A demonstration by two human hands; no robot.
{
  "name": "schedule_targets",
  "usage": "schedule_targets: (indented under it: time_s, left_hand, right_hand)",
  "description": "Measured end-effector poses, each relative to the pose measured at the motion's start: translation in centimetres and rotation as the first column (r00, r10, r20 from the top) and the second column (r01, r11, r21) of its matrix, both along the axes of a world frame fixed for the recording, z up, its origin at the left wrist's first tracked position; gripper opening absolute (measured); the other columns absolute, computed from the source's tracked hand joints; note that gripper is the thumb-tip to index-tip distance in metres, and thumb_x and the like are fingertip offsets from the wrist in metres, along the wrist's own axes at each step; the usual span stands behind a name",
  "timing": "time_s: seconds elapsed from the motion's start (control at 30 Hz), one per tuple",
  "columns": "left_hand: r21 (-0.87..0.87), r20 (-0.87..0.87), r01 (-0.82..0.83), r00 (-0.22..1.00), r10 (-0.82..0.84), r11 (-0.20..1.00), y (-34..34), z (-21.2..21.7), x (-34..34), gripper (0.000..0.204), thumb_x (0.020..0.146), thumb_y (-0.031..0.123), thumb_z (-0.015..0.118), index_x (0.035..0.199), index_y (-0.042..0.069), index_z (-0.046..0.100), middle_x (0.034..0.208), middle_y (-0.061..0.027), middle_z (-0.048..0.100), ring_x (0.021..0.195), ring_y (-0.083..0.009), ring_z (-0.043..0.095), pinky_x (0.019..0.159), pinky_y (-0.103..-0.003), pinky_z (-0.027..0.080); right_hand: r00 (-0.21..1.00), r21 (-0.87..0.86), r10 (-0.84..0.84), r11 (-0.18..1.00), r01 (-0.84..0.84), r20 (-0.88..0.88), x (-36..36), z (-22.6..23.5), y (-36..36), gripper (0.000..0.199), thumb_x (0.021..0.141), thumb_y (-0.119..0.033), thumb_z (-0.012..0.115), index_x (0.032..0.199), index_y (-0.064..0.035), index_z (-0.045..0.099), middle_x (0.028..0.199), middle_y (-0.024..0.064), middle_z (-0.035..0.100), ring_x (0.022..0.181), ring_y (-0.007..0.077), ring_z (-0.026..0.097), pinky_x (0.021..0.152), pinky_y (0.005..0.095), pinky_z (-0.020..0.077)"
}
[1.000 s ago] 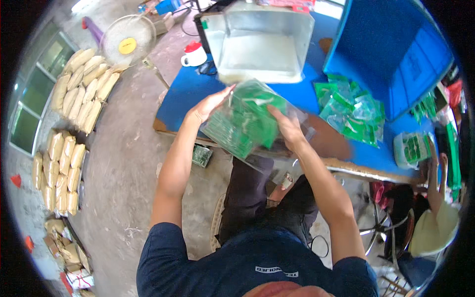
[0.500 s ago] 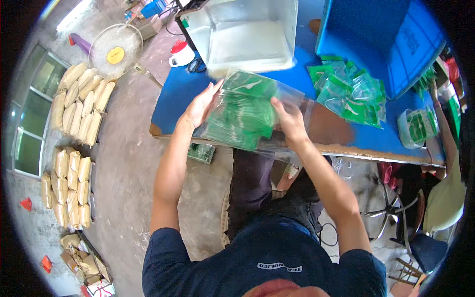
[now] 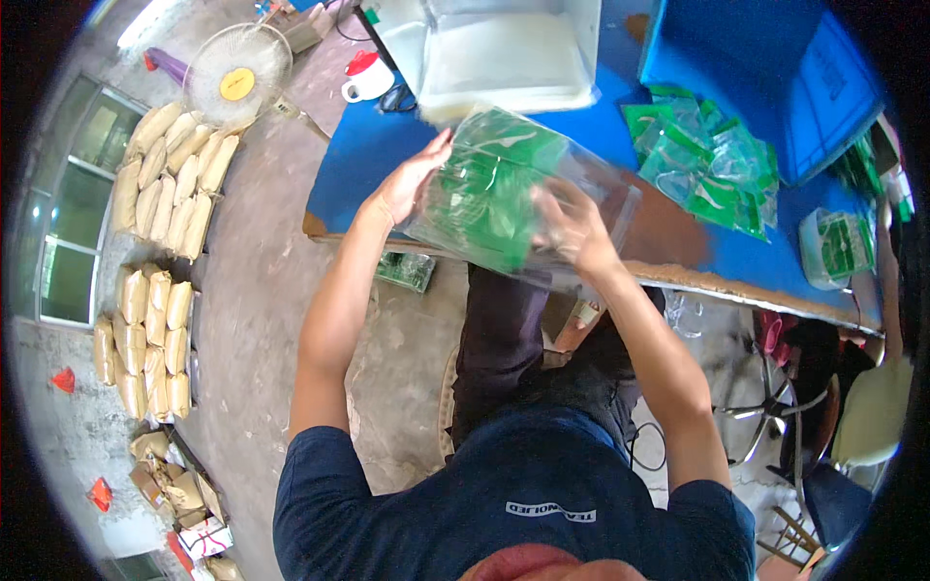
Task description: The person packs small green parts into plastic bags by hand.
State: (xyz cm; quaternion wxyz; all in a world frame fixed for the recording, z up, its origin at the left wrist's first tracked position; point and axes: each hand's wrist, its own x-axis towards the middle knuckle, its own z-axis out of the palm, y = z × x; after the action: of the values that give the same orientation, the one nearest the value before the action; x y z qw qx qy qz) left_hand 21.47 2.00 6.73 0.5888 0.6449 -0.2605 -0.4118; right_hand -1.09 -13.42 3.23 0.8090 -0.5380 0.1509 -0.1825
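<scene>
A clear plastic bag with green packets in it (image 3: 504,189) is in front of me, over the front edge of the blue-topped table (image 3: 363,165). My left hand (image 3: 412,184) grips the bag's left side, some of its fingers hidden behind the plastic. Over the bag's right part is my right hand (image 3: 578,228), its fingers bent and smeared by motion, so I cannot tell whether they pinch the plastic. To the right on the table lies a loose pile of green-and-clear packets (image 3: 712,165).
A white bin (image 3: 509,58) stands at the table's far side. Toward the right are a large blue crate (image 3: 823,87) and a small clear tub of green packets (image 3: 828,252). A red-lidded white jug (image 3: 368,77) and a fan (image 3: 237,82) are far left. At the right edge sits another person (image 3: 872,407).
My right hand has shifted on the bag and its fingers now blur. The bag's right side looks more spread out. The whole view has shifted slightly.
</scene>
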Motion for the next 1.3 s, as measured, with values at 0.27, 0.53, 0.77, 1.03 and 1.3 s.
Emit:
schedule_targets:
  time_s: [0.27,0.53,0.77,1.03,1.3]
  left_hand:
    - [0.15,0.203,0.096,0.971,-0.126,0.984,0.7,0.4,-0.3,0.079,0.094,0.021,0.068,0.157,0.004,0.022,0.154,-0.0119,0.038,0.134,-0.0201,0.045,0.111,-0.033,0.037]
    - [0.396,0.421,0.046,0.879,-0.225,0.917,0.6,3.5,-3.1,0.073,0.09,0.034,0.075,0.145,-0.003,0.042,0.136,-0.0135,0.057,0.123,-0.021,0.054,0.104,-0.034,0.043]
    - [0.056,0.4,0.146,0.903,-0.156,0.988,7.9,-1.4,-3.4,0.074,0.083,0.0,0.065,0.151,-0.002,0.035,0.146,-0.0095,0.048,0.129,-0.0188,0.049,0.107,-0.032,0.039]
    - [0.181,0.358,-0.075,0.934,0.006,0.981,3.6,2.1,-6.8,0.083,0.088,0.027,0.076,0.151,-0.002,0.032,0.149,-0.0154,0.044,0.135,-0.0206,0.044,0.112,-0.034,0.036]
    - [0.369,0.624,-0.041,0.751,-0.215,0.928,2.8,2.1,-5.6,0.114,0.07,0.042,0.089,0.153,-0.004,0.025,0.147,-0.0238,0.046,0.138,-0.0301,0.044,0.115,-0.038,0.033]
  right_hand:
    - [0.996,0.163,0.074,0.984,-0.066,-0.046,-1.2,1.1,1.8,0.066,0.088,-0.009,0.072,0.143,0.0039,0.037,0.13,0.0204,0.057,0.109,0.0215,0.061,0.085,0.0352,0.0564]
    - [0.997,-0.016,0.033,0.999,-0.034,-0.07,-2.2,0.4,2.9,0.079,0.083,0.005,0.071,0.149,0.0022,0.027,0.123,0.0211,0.062,0.103,0.0229,0.065,0.084,0.0332,0.0554]
    - [0.988,0.292,0.084,0.949,-0.119,0.13,-1.8,-1.2,2.6,0.071,0.081,0.011,0.068,0.144,-0.0005,0.036,0.129,0.0216,0.059,0.102,0.025,0.068,0.083,0.034,0.0571]
    - [0.996,-0.174,-0.092,0.98,0.094,0.018,-1.8,-1.7,3.3,0.056,0.078,-0.005,0.076,0.126,0.0016,0.047,0.112,0.0221,0.063,0.099,0.0349,0.067,0.081,0.042,0.0543]
    - [0.951,-0.522,-0.31,0.808,0.275,0.021,-4.1,-3.2,-0.7,0.021,0.093,-0.015,0.066,0.105,0.0019,0.068,0.097,0.0164,0.071,0.089,0.023,0.07,0.079,0.0346,0.054]
